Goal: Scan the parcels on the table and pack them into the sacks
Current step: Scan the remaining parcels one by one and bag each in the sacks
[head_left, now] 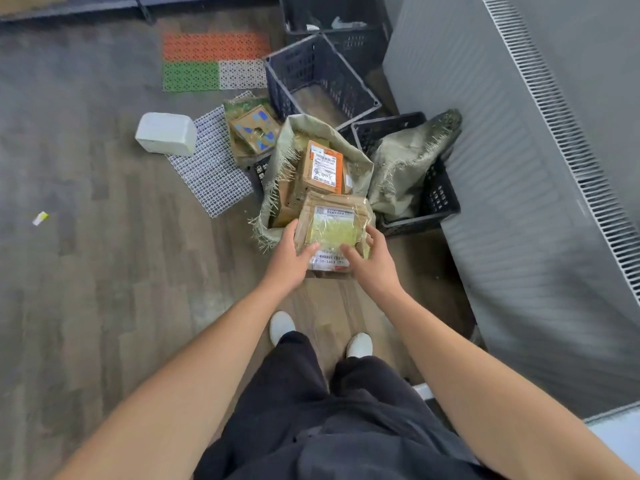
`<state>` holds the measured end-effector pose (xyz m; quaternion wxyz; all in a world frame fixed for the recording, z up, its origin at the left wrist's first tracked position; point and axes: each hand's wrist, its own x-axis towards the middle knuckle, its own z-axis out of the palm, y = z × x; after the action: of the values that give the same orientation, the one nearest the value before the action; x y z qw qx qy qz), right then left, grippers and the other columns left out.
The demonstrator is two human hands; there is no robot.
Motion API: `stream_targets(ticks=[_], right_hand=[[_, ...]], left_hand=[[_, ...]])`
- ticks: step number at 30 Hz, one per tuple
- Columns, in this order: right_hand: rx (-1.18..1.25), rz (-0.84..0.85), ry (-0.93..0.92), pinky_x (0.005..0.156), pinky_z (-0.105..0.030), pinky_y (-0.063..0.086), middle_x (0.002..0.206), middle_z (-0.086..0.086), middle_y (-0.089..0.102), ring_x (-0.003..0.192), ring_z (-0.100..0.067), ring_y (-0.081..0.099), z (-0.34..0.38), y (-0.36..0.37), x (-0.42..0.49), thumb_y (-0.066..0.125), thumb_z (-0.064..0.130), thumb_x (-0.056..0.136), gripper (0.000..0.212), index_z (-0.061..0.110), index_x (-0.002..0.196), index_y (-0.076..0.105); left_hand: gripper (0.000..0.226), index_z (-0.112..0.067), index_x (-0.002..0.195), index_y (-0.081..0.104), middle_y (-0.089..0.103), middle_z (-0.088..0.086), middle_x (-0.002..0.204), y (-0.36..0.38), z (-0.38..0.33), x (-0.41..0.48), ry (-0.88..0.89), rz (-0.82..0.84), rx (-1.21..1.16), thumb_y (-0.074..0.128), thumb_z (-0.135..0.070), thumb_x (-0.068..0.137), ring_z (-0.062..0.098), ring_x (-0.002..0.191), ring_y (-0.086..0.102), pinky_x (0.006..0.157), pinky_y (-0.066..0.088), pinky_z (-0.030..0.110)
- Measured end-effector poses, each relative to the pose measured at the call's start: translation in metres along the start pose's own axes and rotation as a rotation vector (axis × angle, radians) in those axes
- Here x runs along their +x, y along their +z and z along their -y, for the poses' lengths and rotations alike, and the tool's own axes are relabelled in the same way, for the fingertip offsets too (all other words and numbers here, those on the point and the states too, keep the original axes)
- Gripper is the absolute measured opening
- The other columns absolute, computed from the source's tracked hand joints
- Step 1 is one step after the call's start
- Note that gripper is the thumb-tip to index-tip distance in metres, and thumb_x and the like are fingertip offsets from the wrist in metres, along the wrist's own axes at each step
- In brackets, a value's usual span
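I hold a tape-wrapped cardboard parcel (332, 230) with a white label over the near rim of an open woven sack (294, 140) on the floor. My left hand (287, 258) grips its left side, thumb on top. Gripping the right side is my right hand (370, 261), thumb on the label. Inside the sack lies another cardboard parcel (322, 166) with an orange-edged label, plus more boxes beneath it. A second sack (408, 161) hangs crumpled over a dark crate.
Dark plastic crates (311, 74) stand behind the sack. A white box (166, 133), a white mesh mat (214, 174) and a flattened carton (254, 131) lie to the left on the wooden floor. A grey panel (519, 168) runs along the right.
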<state>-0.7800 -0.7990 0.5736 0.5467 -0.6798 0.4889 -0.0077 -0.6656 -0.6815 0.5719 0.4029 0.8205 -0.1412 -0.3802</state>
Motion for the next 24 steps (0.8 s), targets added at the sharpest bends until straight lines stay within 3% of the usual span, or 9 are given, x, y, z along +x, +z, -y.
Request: stream_targets(ticks=[2,4,7,10,12,15,18,21,24], right_hand=[[0.007,-0.022,0.015,0.093,-0.037,0.053,0.148,0.006,0.046,0.121,-0.013,0.055,0.0,0.018,0.015,0.058,0.05,0.094,0.068,0.029,0.152,0.029],[0.013,-0.04,0.045,0.087,-0.028,0.044,0.141,0.006,0.05,0.112,-0.009,0.052,-0.005,0.032,0.033,0.049,0.049,0.1,0.059,0.026,0.152,0.032],[-0.035,-0.038,0.059,0.085,-0.026,0.037,0.125,0.006,0.055,0.106,-0.011,0.053,-0.024,0.052,0.071,0.045,0.045,0.103,0.053,0.022,0.15,0.037],[-0.144,-0.008,0.023,0.101,-0.034,0.042,0.138,0.002,0.054,0.124,-0.016,0.051,-0.053,0.077,0.116,0.048,0.045,0.101,0.057,0.019,0.151,0.036],[-0.26,0.038,-0.031,0.114,-0.039,0.036,0.15,-0.001,0.047,0.139,-0.02,0.041,-0.072,0.093,0.14,0.05,0.041,0.102,0.057,0.016,0.151,0.035],[-0.446,0.062,-0.17,0.114,-0.036,0.031,0.147,-0.009,0.048,0.14,-0.026,0.038,-0.097,0.111,0.175,0.052,0.025,0.102,0.05,0.009,0.149,0.039],[-0.617,0.031,-0.391,0.113,-0.045,0.035,0.136,-0.019,0.055,0.131,-0.037,0.047,-0.116,0.121,0.21,0.052,0.013,0.1,0.04,-0.001,0.138,0.051],[-0.743,0.054,-0.513,0.113,-0.052,0.034,0.133,-0.026,0.057,0.13,-0.047,0.047,-0.126,0.126,0.248,0.05,0.006,0.099,0.036,-0.007,0.132,0.055],[-0.88,0.163,-0.56,0.115,-0.052,0.028,0.139,-0.021,0.053,0.14,-0.043,0.036,-0.125,0.129,0.277,0.049,0.012,0.1,0.038,0.0,0.136,0.052]], left_hand=[[0.07,-0.019,0.155,0.019,0.026,-0.002,0.159,-0.013,0.01,0.019,-0.012,-0.018,-0.01,0.059,-0.027,0.098,0.017,0.145,0.026,0.112,0.025,0.031],[0.068,-0.018,0.154,0.02,0.029,-0.001,0.158,-0.023,0.024,0.038,-0.029,-0.043,-0.01,0.058,-0.024,0.098,0.017,0.144,0.029,0.109,0.026,0.028],[0.065,-0.016,0.152,0.025,0.038,0.0,0.152,-0.031,0.048,0.074,-0.059,-0.099,-0.025,0.059,-0.023,0.097,0.017,0.139,0.037,0.105,0.03,0.025],[0.062,-0.015,0.15,0.03,0.046,-0.002,0.147,-0.028,0.076,0.11,-0.061,-0.141,-0.04,0.059,-0.022,0.097,0.013,0.132,0.045,0.102,0.034,0.022],[0.061,-0.017,0.149,0.032,0.05,-0.004,0.143,-0.022,0.094,0.13,-0.057,-0.163,-0.043,0.061,-0.023,0.096,0.012,0.128,0.048,0.104,0.037,0.025],[0.058,-0.019,0.147,0.035,0.055,-0.008,0.136,-0.008,0.117,0.153,-0.041,-0.191,-0.056,0.061,-0.023,0.095,0.007,0.121,0.053,0.103,0.042,0.027],[0.054,-0.021,0.145,0.038,0.057,-0.011,0.13,0.003,0.138,0.17,-0.041,-0.229,-0.064,0.06,-0.023,0.096,0.005,0.116,0.055,0.099,0.044,0.026],[0.053,-0.023,0.145,0.039,0.054,-0.018,0.124,0.011,0.153,0.177,-0.037,-0.25,-0.041,0.059,-0.024,0.096,-0.004,0.11,0.051,0.088,0.039,0.009],[0.05,-0.024,0.144,0.041,0.054,-0.022,0.118,0.016,0.162,0.182,-0.04,-0.285,-0.029,0.058,-0.024,0.097,-0.008,0.102,0.051,0.075,0.033,-0.002]])
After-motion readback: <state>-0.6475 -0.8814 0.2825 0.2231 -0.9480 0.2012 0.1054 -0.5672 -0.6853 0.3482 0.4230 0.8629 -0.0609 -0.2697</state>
